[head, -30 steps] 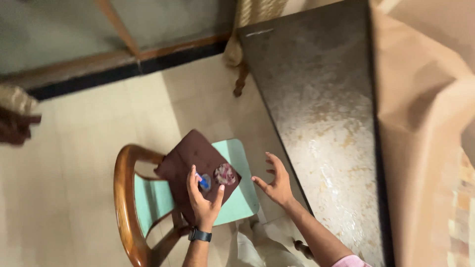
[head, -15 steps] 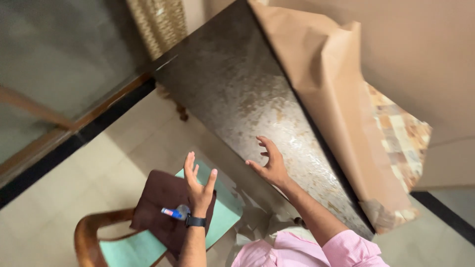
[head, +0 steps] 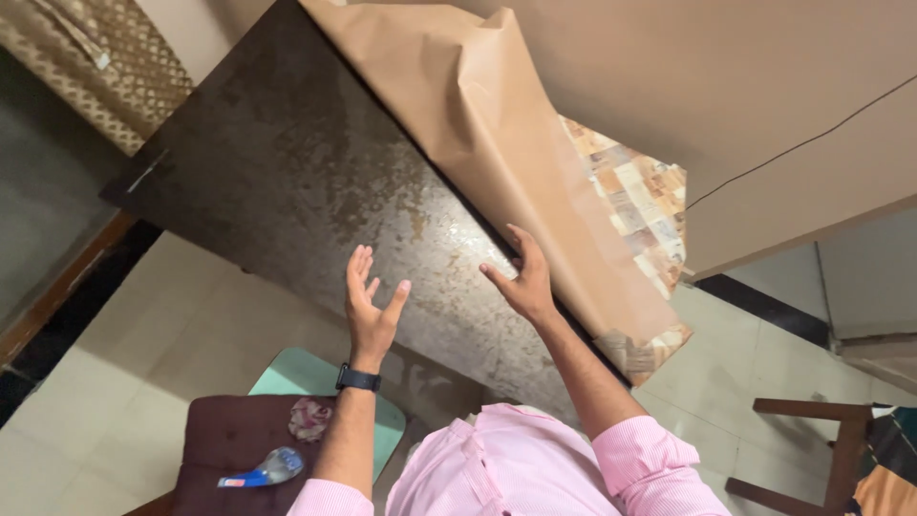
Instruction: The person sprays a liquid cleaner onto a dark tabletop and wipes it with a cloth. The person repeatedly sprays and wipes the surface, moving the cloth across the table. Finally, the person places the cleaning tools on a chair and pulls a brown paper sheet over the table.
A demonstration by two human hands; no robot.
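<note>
1. Chair seat, bottom left: carries a brown cushion. On the cushion lie a blue-capped tube and a small crumpled wrapper. One second ago these sat under the left hand; now they lie near the elbow, well apart from both hands.
2. Left hand: raised upright over the near edge of the worktop, palm turned toward the right hand. Fingers spread wide, holding nothing. A dark watch sits on the wrist. Compared with half a second ago, the hand is over the worktop, not the chair.
3. Right hand: forearm extended, pink sleeve at the elbow. Fingers spread wide and slightly curled, empty, just beside the lower edge of the paper. Whether they touch it cannot be told.
4. Worktop: dark, mottled and glossy, running diagonally from upper left to lower right. Its near edge borders the tiled floor. The bare strip between this edge and the paper is open.
5. Paper: brown sheet, folded up along the far edge of the worktop. A patterned mosaic surface shows behind its lower end.
6. Far right: part of a wooden chair stands on the floor, well apart.
</note>
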